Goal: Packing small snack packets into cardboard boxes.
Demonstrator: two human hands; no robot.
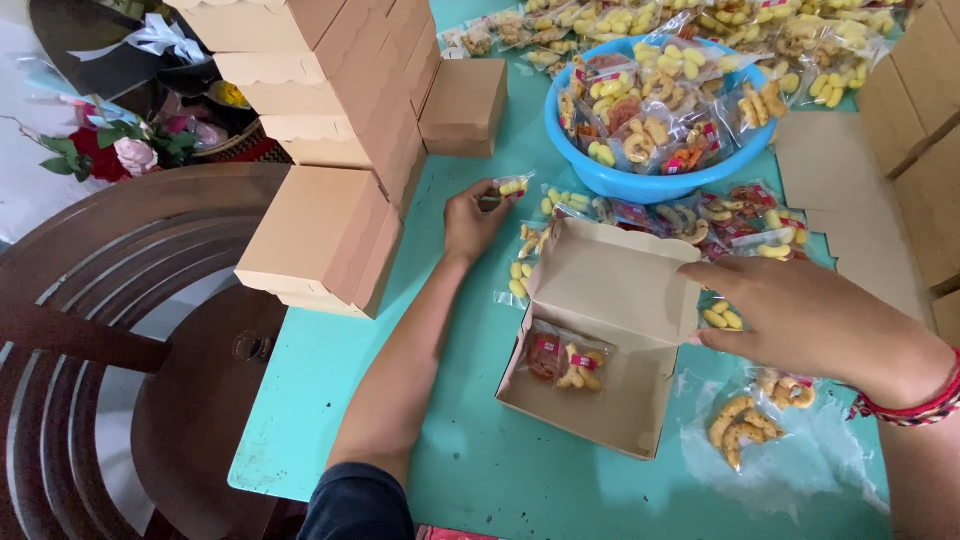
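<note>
Table: teal table (470,470) beside a dark wooden chair (120,330), crowded with snack packing.
Open box: brown cardboard box (590,385) lies open in the middle, lid flap raised toward the far side; two small snack bags (565,362) already lie side by side in its far left corner.
Left hand: left hand (475,218) reaches past the box, fingers (492,200) pinched on a small clear bag of yellow snacks (513,186) just off the table.
Right hand: right hand (805,320) hovers at the box's right edge, fingers curled around another yellow snack bag (722,319), only partly in view.
Supply: blue bowl (640,180) heaped with bags stands just behind the box; loose bags are scattered between them.
Stack: closed boxes (330,150) piled at the left.
Doing it well: I judge each bag should be laid flat next to the two inside, filling rows, so the lid can close without crushing anything.
</note>
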